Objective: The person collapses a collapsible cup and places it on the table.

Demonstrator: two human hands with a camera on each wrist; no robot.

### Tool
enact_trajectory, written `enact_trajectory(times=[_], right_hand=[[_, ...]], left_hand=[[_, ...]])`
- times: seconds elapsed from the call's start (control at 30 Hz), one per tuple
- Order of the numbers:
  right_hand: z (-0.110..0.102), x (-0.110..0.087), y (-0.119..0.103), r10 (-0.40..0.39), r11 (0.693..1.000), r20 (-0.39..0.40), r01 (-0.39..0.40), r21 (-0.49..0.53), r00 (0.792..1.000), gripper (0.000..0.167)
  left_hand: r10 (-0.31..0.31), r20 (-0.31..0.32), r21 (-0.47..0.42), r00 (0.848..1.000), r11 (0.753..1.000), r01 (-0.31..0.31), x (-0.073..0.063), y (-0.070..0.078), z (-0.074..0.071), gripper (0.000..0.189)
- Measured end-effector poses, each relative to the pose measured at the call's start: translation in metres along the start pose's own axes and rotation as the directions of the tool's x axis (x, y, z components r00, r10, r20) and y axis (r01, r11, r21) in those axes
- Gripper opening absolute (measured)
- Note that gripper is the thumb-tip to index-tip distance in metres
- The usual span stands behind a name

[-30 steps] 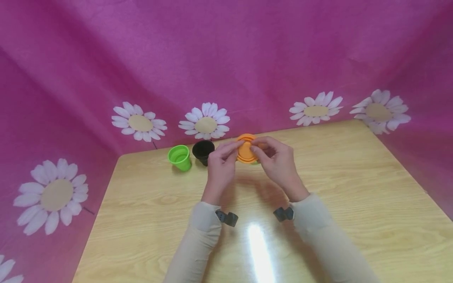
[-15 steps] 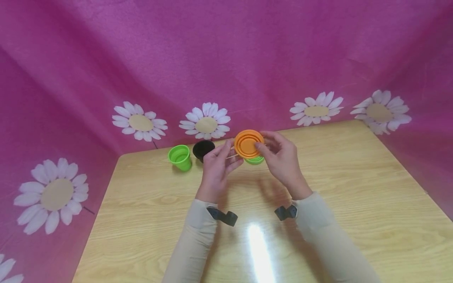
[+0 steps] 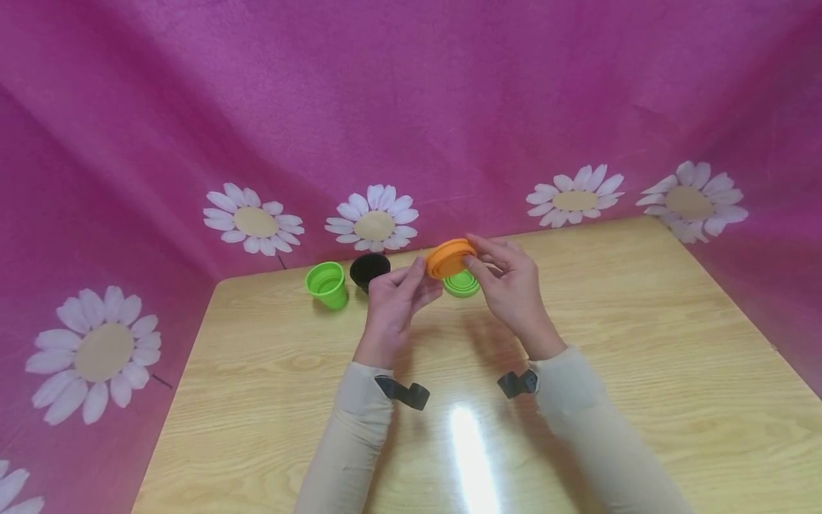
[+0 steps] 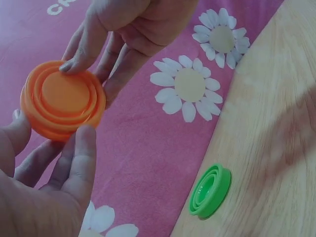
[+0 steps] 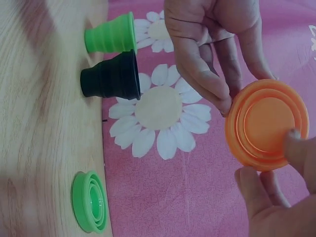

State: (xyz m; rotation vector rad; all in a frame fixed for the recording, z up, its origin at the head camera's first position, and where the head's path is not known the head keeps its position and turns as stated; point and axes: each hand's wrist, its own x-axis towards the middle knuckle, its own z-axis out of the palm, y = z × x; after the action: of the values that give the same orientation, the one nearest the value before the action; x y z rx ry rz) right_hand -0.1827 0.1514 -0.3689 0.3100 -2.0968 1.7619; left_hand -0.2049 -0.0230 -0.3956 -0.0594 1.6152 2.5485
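Left grip [image 3: 390, 303], right grip [image 3: 512, 293], pinching flattened orange cup [image 3: 447, 261]

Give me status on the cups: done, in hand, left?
Looks done: the tall green cup and black cup, standing expanded. In hand: the orange cup, collapsed, held by left hand and right hand. Probably left: opening it, then the flat green cup, lying collapsed.

I see a solid orange disc [image 3: 451, 260] patterned with concentric rings. The tall green cup [image 3: 328, 287] is lime, like the ringed flat cup [image 3: 462, 284]; the black cup [image 3: 370, 268] is plain. The worktop [image 3: 289, 414] shows pale wood grain, the magenta cloth [image 3: 449, 107] white daisies [image 3: 372, 223] with tan centres. The sleeves [image 3: 349, 439] are beige.
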Motion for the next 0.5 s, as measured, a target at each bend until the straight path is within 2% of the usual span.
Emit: enact_trajectory(times=[0.17, 0.3, 0.5], right_hand=[[-0.001, 0.004, 0.022, -0.005, 1.000, 0.055, 0.007, -0.028, 0.998, 0.042], [-0.002, 0.006, 0.027, 0.020, 0.998, 0.106, -0.013, -0.062, 0.994, 0.046], [-0.002, 0.008, 0.030, 0.035, 0.981, 0.146, -0.006, -0.193, 0.989, 0.052]], left_hand=[[0.068, -0.040, -0.009, 0.997, 0.998, -0.068, 0.000, -0.002, 0.001, 0.030], [0.112, -0.097, -0.013, 0.989, 0.993, -0.114, 0.002, -0.004, -0.001, 0.027], [0.184, -0.123, 0.098, 0.975, 0.980, -0.172, 0.006, -0.005, -0.007, 0.031]])
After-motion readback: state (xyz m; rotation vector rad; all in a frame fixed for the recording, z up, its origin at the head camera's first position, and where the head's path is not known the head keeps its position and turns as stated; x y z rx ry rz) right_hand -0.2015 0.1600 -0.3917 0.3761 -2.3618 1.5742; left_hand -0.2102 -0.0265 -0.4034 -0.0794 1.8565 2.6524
